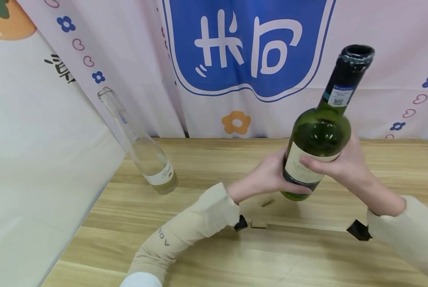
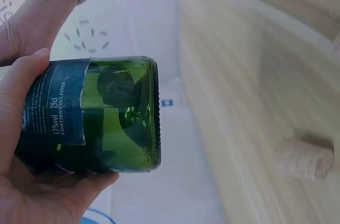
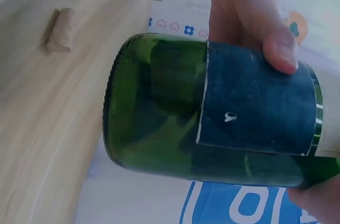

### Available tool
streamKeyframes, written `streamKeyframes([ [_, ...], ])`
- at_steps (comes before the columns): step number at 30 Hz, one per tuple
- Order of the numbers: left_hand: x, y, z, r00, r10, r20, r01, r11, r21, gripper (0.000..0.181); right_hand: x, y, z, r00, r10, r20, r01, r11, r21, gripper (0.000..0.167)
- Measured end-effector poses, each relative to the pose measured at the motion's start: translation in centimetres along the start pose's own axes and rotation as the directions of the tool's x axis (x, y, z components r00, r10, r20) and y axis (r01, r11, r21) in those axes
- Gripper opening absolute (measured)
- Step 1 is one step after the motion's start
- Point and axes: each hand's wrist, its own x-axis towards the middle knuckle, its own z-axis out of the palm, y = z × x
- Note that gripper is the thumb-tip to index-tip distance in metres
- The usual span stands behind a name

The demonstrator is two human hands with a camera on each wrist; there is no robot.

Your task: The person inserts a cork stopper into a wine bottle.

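"Pink printed cloth (image 1: 214, 107), biggest thing, fills the back. Blue shield shape on it. Next?"

"Wood counter (image 1: 196, 261), pale grain, runs up to that cloth."

"Sleeves?"

"Cream both sides. Left sleeve (image 1: 185, 229) crosses the counter, dark letters on it; right sleeve (image 1: 407, 235) comes in from the lower right."

"Main bottle, where?"

"Green bottle (image 1: 318, 135), right of centre in the head view, held up clear of the counter. Tilted, neck up and leaning right."

"Other bottle?"

"Clear bottle (image 1: 144, 149), on the counter at the left, near the cloth, well apart from the green one. White label low down."

"Grip state, quick."

"Both clamped on the green bottle. Left grip (image 1: 266, 177) curls round the lower part by the base; right grip (image 1: 346, 161) holds the other side a bit higher, thumb across the front."

"Labels?"

"Cream label (image 1: 300, 169) under that thumb, dark label (image 3: 255, 102) filling much of the right wrist view."

"Smallest?"

"Cork (image 1: 258, 223), lying on its side on the counter, just beside the left cuff in the head view."
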Motion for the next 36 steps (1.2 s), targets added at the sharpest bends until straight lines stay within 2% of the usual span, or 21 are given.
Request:
streamKeyframes([
  [4, -0.2, 0.5, 0.7, 0.997, 0.002, 0.071, 0.001, 0.999, -0.043, 0.075, -1.2, -0.7, -0.5, 1.000, -0.005, -0.008, 0.004, 0.998, -0.065, 0.082],
  [7, -0.2, 0.8, 1.3, 0.991, 0.005, 0.131, 0.001, 0.999, -0.044, 0.072, -2.2, -1.1, -1.1, 1.000, 0.012, -0.003, -0.013, 0.990, -0.139, 0.085],
  [10, -0.2, 0.8, 1.8, 0.980, 0.000, 0.200, 0.005, 1.000, -0.025, 0.071, -3.1, -0.9, -1.7, 1.000, -0.001, 0.013, 0.003, 0.992, -0.129, 0.085],
  [13, -0.3, 0.7, 2.3, 0.970, -0.004, 0.242, 0.000, 1.000, 0.016, 0.072, -4.1, -0.4, -2.0, 0.999, -0.015, 0.036, 0.017, 0.998, -0.057, 0.084],
  [17, -0.6, 0.5, 3.1, 0.970, -0.013, 0.244, -0.001, 0.998, 0.058, 0.070, -5.3, 0.1, -2.1, 0.999, 0.009, 0.039, -0.008, 1.000, -0.027, 0.087],
  [22, -0.8, 0.1, 4.0, 0.965, -0.019, 0.261, 0.001, 0.998, 0.068, 0.067, -6.5, 0.8, -2.3, 0.999, 0.049, 0.018, -0.045, 0.984, -0.171, 0.091],
  [29, -1.0, -0.8, 4.9, 0.958, -0.049, 0.281, 0.028, 0.997, 0.078, 0.066, -7.6, 2.1, -2.3, 0.998, 0.053, 0.034, -0.048, 0.992, -0.121, 0.093],
  [33, -1.0, -0.9, 5.1, 0.955, -0.070, 0.288, 0.046, 0.995, 0.087, 0.066, -7.8, 2.3, -2.2, 0.998, 0.049, 0.026, -0.043, 0.977, -0.210, 0.096],
  [36, -1.0, -0.9, 5.1, 0.953, -0.080, 0.291, 0.056, 0.994, 0.091, 0.066, -7.9, 2.4, -2.2, 0.998, 0.051, 0.022, -0.046, 0.979, -0.201, 0.096],
])
